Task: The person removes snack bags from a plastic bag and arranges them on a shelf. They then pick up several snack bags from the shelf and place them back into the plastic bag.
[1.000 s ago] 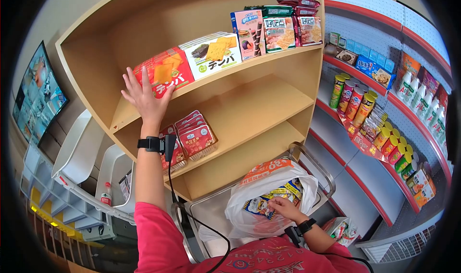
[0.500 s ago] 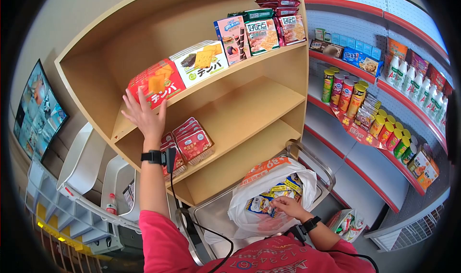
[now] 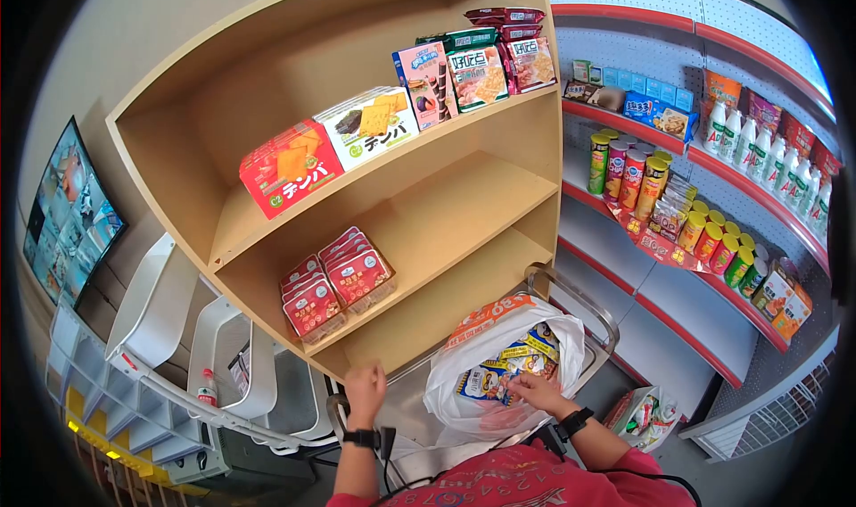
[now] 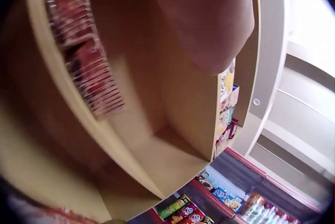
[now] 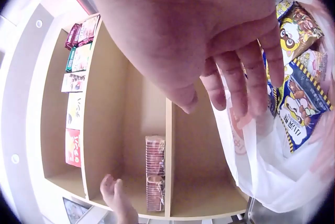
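My left hand (image 3: 366,394) hangs in front of the lower part of the wooden shelf, holding nothing, its fingers loosely bent. In the right wrist view the left hand (image 5: 118,199) shows a thumb apart from the fingers. At the near side of a white plastic bag (image 3: 455,364) is my right hand (image 3: 538,393), with relaxed, slightly bent fingers (image 5: 238,77) over the bag's rim and the thumb apart. Blue and yellow snack packets (image 3: 486,380) fill the bag's mouth. Red cracker boxes (image 3: 287,170) stand on the top shelf beside white cracker boxes (image 3: 367,128).
Red snack packs (image 3: 359,273) sit on the middle shelf. The bag stands on a metal cart (image 3: 406,384) with a raised handle. A store rack (image 3: 664,141) with chip tubes and bottles rises at right, and white bins (image 3: 234,364) stand at left.
My left hand has left the red cracker boxes and come down toward my body, its fingers now bent. The right hand stays at the bag. The head view has shifted slightly.
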{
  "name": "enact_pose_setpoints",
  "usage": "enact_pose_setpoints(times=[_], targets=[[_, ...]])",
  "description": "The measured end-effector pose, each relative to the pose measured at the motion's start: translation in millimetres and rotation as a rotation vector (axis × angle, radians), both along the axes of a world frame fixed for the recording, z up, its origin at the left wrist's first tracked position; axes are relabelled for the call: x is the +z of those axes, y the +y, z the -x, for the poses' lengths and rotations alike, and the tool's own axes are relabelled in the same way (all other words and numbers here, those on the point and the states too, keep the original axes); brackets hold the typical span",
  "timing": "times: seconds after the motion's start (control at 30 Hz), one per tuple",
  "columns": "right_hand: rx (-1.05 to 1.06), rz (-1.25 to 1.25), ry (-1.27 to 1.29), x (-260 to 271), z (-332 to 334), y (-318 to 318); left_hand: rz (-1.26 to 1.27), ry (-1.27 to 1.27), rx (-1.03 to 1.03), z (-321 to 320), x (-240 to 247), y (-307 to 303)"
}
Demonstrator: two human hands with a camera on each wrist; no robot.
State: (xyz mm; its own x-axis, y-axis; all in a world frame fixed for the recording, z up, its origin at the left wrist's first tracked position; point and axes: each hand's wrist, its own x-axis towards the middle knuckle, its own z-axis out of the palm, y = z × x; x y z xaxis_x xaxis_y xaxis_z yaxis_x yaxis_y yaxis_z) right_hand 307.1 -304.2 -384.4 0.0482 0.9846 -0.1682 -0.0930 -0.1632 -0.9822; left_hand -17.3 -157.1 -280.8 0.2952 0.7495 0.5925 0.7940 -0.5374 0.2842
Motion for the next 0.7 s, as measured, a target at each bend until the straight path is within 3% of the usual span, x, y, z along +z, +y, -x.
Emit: enact_pose_setpoints(times=[0.07, 0.17, 0.27, 0.63, 0.7], targets=[[-0.014, 0.013, -0.026, -7.0, 1.5, -1.3, 0.142, -0.099, -0.023, 5.6, -22.5, -25.4], [0.003, 0.087, -0.139, -26.5, -0.3, -2.7, 0.304, 0.008, -0.072, 24.5, -50.1, -53.5], [-0.059, 0.17, -0.17, -26.6, 6.6, -8.5, 0.349, -0.028, -0.06, 36.8, -65.3, -73.9], [0.049, 0.204, -0.211, -33.9, 41.0, -15.3, 0.413, -0.094, -0.115, 49.8, -79.0, -92.4], [0.077, 0.173, -0.297, -67.7, 42.7, -19.4, 0.398, -0.088, -0.145, 48.5, -82.0, -92.4]])
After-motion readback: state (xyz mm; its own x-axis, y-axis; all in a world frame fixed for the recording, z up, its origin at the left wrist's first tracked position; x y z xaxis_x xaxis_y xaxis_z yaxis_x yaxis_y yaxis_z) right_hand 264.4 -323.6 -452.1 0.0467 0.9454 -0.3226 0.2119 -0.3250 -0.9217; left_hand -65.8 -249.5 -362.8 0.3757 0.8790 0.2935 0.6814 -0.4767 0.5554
